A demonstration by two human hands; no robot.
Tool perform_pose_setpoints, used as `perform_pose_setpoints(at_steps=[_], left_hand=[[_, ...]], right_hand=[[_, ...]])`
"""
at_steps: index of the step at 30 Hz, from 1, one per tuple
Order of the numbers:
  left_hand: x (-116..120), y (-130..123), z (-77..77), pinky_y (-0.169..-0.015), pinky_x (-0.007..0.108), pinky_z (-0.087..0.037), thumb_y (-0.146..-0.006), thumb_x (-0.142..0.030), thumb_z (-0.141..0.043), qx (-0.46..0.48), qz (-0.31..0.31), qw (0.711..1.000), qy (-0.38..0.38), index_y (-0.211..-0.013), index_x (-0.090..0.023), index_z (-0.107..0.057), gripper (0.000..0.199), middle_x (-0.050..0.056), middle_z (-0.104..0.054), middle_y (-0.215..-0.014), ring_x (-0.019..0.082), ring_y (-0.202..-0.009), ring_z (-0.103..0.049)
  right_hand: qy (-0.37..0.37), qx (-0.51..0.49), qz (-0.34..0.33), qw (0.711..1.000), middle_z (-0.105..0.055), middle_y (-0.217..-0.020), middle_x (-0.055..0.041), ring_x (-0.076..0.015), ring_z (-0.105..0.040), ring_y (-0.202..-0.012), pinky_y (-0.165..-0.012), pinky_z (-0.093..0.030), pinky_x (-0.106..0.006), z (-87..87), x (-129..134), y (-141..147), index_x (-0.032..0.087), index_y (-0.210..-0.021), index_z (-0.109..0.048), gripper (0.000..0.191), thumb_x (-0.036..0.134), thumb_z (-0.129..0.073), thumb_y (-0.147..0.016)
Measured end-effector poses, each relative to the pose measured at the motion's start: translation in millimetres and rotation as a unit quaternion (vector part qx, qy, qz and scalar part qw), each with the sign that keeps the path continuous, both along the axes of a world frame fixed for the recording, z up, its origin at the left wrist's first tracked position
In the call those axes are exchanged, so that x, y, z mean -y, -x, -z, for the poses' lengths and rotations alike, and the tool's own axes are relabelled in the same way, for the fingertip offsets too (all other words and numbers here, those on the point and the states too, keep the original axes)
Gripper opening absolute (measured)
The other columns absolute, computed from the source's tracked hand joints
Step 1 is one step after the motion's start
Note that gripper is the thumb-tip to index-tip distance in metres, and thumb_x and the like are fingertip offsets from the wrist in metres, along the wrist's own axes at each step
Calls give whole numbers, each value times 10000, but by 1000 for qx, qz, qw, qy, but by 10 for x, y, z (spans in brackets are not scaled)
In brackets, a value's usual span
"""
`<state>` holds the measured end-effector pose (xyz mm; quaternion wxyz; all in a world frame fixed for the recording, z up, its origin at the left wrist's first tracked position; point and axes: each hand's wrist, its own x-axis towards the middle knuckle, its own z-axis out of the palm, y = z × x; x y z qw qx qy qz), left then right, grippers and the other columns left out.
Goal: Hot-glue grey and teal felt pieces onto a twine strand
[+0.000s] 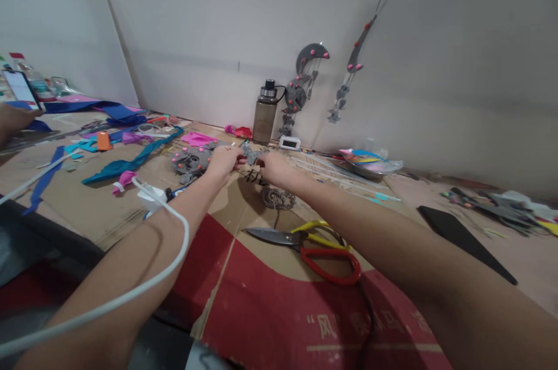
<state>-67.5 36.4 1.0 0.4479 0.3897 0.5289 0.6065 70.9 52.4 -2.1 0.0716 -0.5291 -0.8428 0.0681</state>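
Observation:
Near the middle of the head view, my left hand [225, 162] and my right hand [274, 169] face each other with a small grey felt piece [249, 153] between them. The fingers of both hands are closed on its edges. Just below my right hand lies a coil of grey cord [278, 198] on the cardboard. Left of my left hand rests a round grey felt ornament [190, 162] with pink dots. Scissors [300, 238] with one yellow and one red handle lie nearer, blades pointing left.
A bottle [264, 114] and small digital clock [290, 143] stand behind my hands. A white cable [182, 248] crosses over my left forearm. Blue fabric strips [133, 161] lie left, a black tablet-like slab [464, 242] right. Another person's hand [15, 120] is at the far left.

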Motion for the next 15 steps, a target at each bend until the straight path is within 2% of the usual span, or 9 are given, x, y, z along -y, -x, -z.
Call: perform_pose_setpoints(at_steps=[4, 7, 9, 12, 15], left_hand=[[0, 6, -13, -397, 157, -351, -612, -127, -626, -13, -22, 1000, -7, -530, -144, -548, 115, 52, -625, -554, 112, -498, -580], [-3, 16, -19, -388, 158, -341, -594, -130, -655, -9, -20, 1000, -9, -528, -147, -542, 132, 44, -617, -537, 112, -484, -577], [-1, 15, -22, -384, 163, -343, -578, -113, -663, 4, -13, 1000, -6, -521, -145, -537, 142, 43, -607, -516, 115, -465, -573], [9, 0, -26, -380, 163, -344, -578, -76, -639, 37, 1, 999, -2, -524, -145, -531, 139, 45, -605, -504, 115, -446, -572], [22, -18, -21, -382, 159, -344, -588, -63, -628, 57, 19, 998, -1, -537, -143, -534, 133, 46, -607, -507, 110, -443, -570]], right_hand=[[23, -13, 30, 999, -697, -1019, -163, -226, -646, -939, -770, -453, -244, 16, 13, 1, 98, -963, -705, 259, 74, -544, -762], [45, -46, 37, 997, -708, -966, -168, -235, -654, -917, -769, -463, -246, 42, 30, 37, 89, -865, -721, 200, 56, -584, -723], [67, -88, 37, 993, -719, -927, -130, -209, -664, -874, -749, -477, -229, 50, 13, 62, 109, -864, -726, 202, 54, -592, -722], [114, -171, 36, 978, -728, -876, -61, -129, -667, -737, -672, -499, -179, 52, -55, 80, 145, -981, -706, 234, 107, -573, -792], [153, -245, 43, 956, -725, -883, -50, -71, -645, -647, -627, -504, -140, 57, -134, 59, 134, -1061, -664, 252, 120, -548, -838]])
